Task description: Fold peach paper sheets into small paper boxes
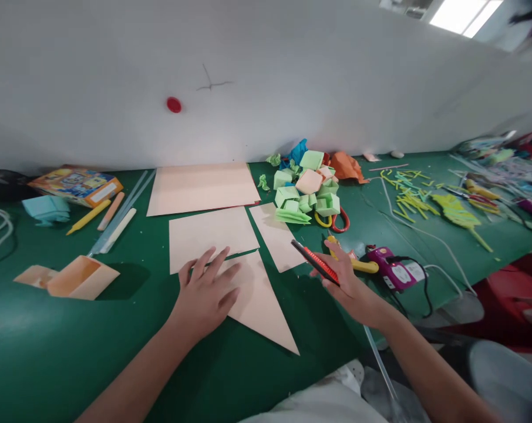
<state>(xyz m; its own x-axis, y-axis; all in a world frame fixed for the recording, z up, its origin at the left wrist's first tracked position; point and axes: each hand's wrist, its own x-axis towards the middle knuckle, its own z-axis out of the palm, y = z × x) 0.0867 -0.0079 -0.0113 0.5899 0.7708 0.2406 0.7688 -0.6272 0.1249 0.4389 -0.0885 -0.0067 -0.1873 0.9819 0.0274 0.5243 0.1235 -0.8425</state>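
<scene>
My left hand (208,288) lies with fingers spread on peach paper. Its palm is on a pointed piece (259,299), while the fingertips reach toward a second sheet (211,232) just behind it. A narrow gap runs between these two pieces. In my right hand (347,279) is a red and black utility knife (321,264), held above the table and tilted toward the upper left; whether its blade is out I cannot tell. Beyond the knife lies another peach piece (275,235), partly under folded paper. A hot glue gun (356,261) with a yellow body sits behind my right hand.
A stack of peach sheets (199,188) lies by the wall. Green and peach folded paper boxes (310,182) are heaped near scissors (340,220). A purple device (393,270) with cables is at right. An open peach paper box (83,279) and glue-like sticks (118,229) are at left.
</scene>
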